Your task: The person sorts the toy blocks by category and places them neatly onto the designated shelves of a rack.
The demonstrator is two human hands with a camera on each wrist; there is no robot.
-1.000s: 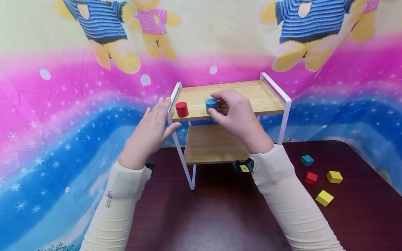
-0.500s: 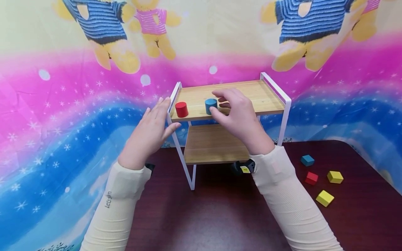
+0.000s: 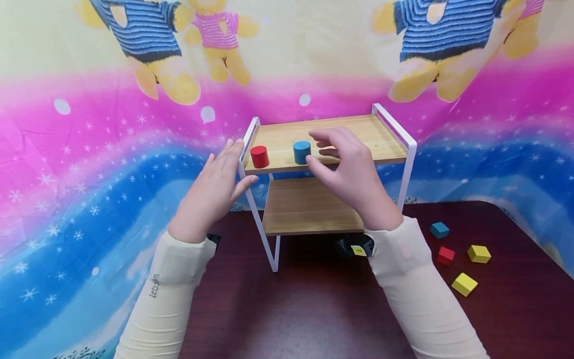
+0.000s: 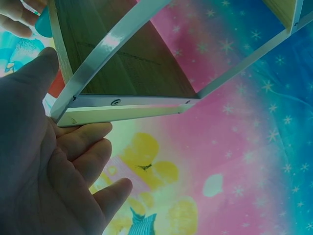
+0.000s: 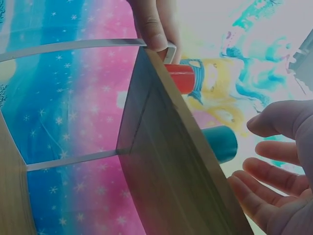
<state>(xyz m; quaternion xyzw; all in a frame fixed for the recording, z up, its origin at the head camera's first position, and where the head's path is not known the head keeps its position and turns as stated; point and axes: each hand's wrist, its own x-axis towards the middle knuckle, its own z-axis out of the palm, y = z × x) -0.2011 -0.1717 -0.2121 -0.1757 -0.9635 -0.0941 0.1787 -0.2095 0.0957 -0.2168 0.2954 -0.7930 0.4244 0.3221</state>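
On the upper board of a two-tier shelf (image 3: 350, 130) stand a red cylinder block (image 3: 259, 157) at the left and a blue cylinder block (image 3: 302, 152) to its right, both upright and apart. My right hand (image 3: 352, 172) is just right of the blue cylinder with loosely bent fingers. In the right wrist view a gap shows between the fingers and the blue cylinder (image 5: 221, 144). My left hand (image 3: 213, 189) rests against the shelf's white left side frame, its fingers mostly straight. The left wrist view shows those fingers (image 4: 88, 152) beside the frame corner.
The shelf's lower board (image 3: 309, 205) lies beneath. On the dark red table (image 3: 305, 309), to the right, lie a blue block (image 3: 439, 230), a red block (image 3: 446, 256) and two yellow blocks, one farther back (image 3: 479, 254). A printed cloth (image 3: 134, 124) hangs behind.
My right hand has let go of the blue cylinder and drawn back to the right. The cylinder stays standing on the upper board. My left hand has not moved.
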